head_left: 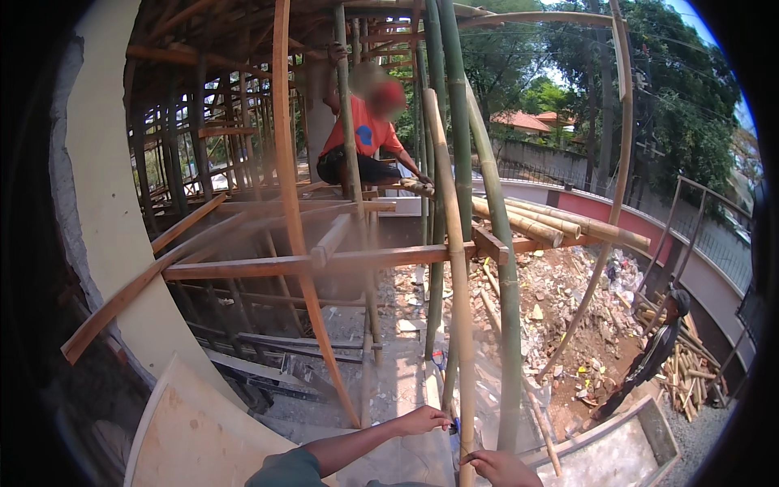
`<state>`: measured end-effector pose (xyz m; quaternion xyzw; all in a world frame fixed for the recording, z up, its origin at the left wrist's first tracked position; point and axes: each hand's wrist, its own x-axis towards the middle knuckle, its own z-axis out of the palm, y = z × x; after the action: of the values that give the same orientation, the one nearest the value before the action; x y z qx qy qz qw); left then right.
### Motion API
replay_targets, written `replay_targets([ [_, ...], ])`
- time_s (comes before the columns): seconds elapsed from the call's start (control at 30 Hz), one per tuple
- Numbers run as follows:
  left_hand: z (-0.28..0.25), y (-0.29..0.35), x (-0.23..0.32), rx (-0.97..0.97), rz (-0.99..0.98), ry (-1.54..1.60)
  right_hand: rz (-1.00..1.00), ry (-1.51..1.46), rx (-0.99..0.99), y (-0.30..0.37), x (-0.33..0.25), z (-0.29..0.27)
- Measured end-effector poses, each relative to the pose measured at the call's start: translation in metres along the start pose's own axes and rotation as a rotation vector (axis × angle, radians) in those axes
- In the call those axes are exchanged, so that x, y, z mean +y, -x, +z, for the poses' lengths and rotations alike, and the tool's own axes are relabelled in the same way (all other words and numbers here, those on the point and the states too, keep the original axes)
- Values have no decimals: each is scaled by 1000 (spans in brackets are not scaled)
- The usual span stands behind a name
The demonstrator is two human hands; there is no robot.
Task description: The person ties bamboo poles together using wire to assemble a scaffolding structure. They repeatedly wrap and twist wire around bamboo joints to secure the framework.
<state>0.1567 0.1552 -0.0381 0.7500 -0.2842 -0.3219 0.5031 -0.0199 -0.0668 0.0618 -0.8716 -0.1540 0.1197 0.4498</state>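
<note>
My left hand [423, 420] reaches in from the lower edge, fingers pinched beside a pale upright bamboo pole [459, 325]. A small dark and blue thing shows at its fingertips, too small to name. On the pole's other side, lower down, my right hand [501, 471] is closed, thumb and finger pinched against the pole. A thin dark strip [468, 459] sticks out of that pinch and crosses the pole; its kind is unclear. Close to the right of this pole rises a thicker green bamboo pole [508, 349].
Horizontal wooden beams [381, 258] cross ahead, with a slanting plank [294, 195] at left. Cut bamboo poles [560, 223] lie at mid-height. A person in an orange shirt [363, 130] crouches on the scaffold. Another person [656, 345] stands below right near rubble [560, 300]. Curved plywood [191, 430] borders my left.
</note>
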Motion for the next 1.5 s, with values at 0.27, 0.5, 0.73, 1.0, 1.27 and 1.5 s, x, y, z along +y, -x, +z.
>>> replay_targets([
  [0.27, 2, -20, -6, 139, 155, -69, -9, 318, -146, -8, 120, 33],
  [0.5, 58, 18, 17, -172, 19, -20, 164, 155, 758, -4, 111, -58],
  [0.73, 64, 12, -1, 89, 36, -259, -163, -158, -383, 60, 112, 29],
  [1.0, 110, 36, 48, 83, 30, -278, 574, 309, -71, 53, 159, -5],
  [1.27, 82, 66, -10, 117, 81, -470, 11, -236, 120, 44, 82, -72],
  [1.5, 13, 33, -30, 417, 293, -892, 180, -190, 29, -51, 235, 17],
])
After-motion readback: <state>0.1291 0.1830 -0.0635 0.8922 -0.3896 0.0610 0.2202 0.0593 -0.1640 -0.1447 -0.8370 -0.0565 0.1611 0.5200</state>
